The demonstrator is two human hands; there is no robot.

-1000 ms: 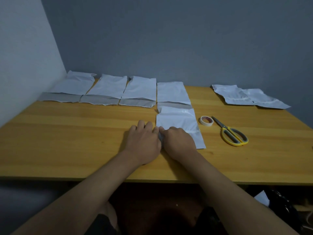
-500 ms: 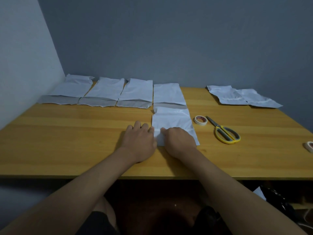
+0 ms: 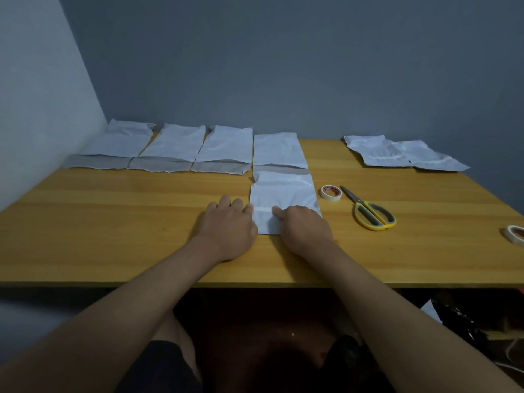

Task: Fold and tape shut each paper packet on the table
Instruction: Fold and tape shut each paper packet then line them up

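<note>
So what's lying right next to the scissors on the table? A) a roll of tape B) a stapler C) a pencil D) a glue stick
A: a roll of tape lies flat on the table just left of the scissors, near their blade tips and to the right of the packet that the hands are pressing.

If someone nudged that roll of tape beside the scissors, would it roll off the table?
Probably not: the tape roll lies flat on its side on the table, so it would likely slide. It looks small and hollow, so probably light. The scissors close beside it might stop it.
</note>
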